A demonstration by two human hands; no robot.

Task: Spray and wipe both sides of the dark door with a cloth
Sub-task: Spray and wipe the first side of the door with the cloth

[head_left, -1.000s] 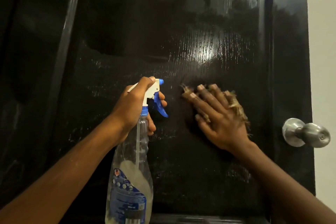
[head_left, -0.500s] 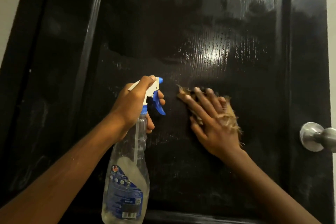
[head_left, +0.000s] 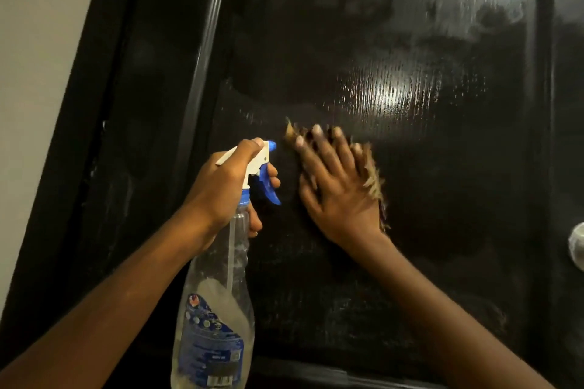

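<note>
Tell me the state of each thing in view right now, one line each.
door: wet, streaked with spray smears.
spray bottle: upright, partly filled, nozzle facing the door.
left hand: grips the spray bottle at its neck.
cloth: pressed flat against the door.
right hand: fingers spread, presses the cloth.
door knob: mostly out of view.

There's my left forearm (head_left: pixel 110 309), bare from the 7 o'clock corner right up to the wrist, and my left hand (head_left: pixel 221 189) is just as bare, with the knuckles and thumb sharp and clear. Over at 5 o'clock my right forearm (head_left: pixel 442 309) is bare as well. It leads up to my right hand (head_left: pixel 338 196), which is smeared with blur, and short nails (head_left: pixel 316 129) show at its 12 o'clock end.
</note>
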